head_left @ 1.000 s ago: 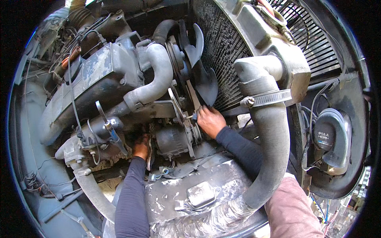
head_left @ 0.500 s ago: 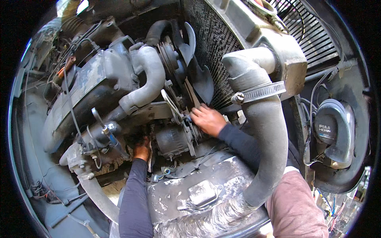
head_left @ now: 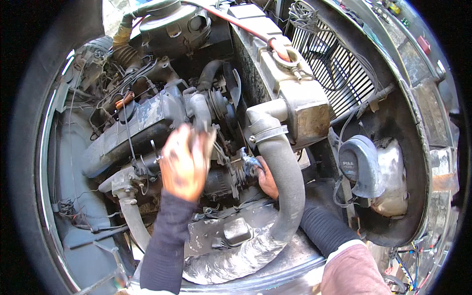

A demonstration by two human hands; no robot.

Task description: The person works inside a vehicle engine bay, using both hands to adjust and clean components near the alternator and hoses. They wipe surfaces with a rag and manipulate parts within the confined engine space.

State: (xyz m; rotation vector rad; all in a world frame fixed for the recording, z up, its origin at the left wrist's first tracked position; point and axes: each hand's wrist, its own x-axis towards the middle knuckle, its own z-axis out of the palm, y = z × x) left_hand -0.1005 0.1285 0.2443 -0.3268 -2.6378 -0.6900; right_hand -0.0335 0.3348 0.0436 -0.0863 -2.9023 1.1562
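My left hand [head_left: 184, 164] is raised over the engine, its fingers smeared by motion. A thin tan edge shows beside its fingertips; I cannot tell whether the hand holds it. Reaching beneath the big grey hose [head_left: 287, 191], my right hand [head_left: 268, 180] has its fingers closed round a small crumpled, bluish-grey thing, perhaps a rag [head_left: 251, 163]. Just left of this hand are the pulley grooves [head_left: 238, 176] of the alternator [head_left: 216, 183], which my left wrist partly covers. Behind my left fingers, a curved coolant pipe [head_left: 200, 110] runs down from the engine's front.
The radiator [head_left: 307, 105] and a steel hose clamp [head_left: 269, 133] stand to the right of the fan blade [head_left: 238, 88]. A red hose [head_left: 231, 19] enters the radiator's filler neck. Further right are a round horn [head_left: 361, 164] and a slatted grille [head_left: 334, 64]. Loose wires lie below the alternator.
My left hand has come up from beside the alternator to above the engine. My right hand has moved lower, behind the hose, and now grips the bluish thing. The view has shifted, showing more beyond.
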